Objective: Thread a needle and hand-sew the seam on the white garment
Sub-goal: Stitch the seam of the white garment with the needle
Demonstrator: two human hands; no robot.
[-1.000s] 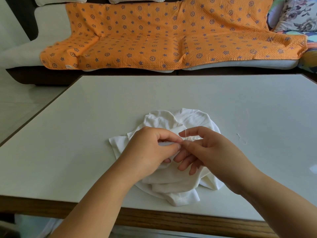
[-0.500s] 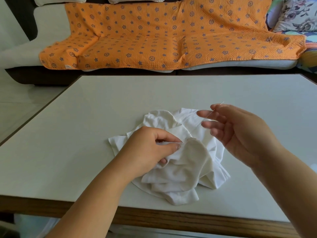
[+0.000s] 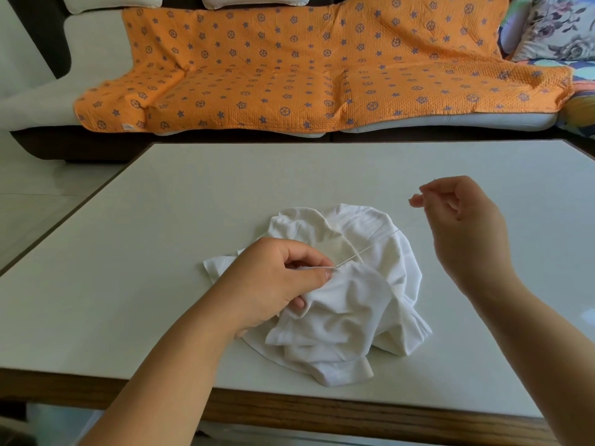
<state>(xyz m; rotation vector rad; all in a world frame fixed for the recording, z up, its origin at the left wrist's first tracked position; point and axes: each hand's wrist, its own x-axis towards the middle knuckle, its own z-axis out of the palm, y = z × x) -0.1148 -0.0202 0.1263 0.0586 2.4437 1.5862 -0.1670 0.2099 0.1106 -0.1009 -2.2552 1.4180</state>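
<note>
garment [image 3: 347,304] lies bunched on the desk [image 3: 128,284], near side. left hand [image 3: 277,284] pinches its fold at the seam. from there thread [image 3: 363,251] runs up-right, taut, to the farther right hand [image 3: 463,226], fingers [image 3: 421,191] pinched on its end; needle unclear.

Right hand [image 3: 463,226] drew thread [image 3: 363,251] farther out.
</note>
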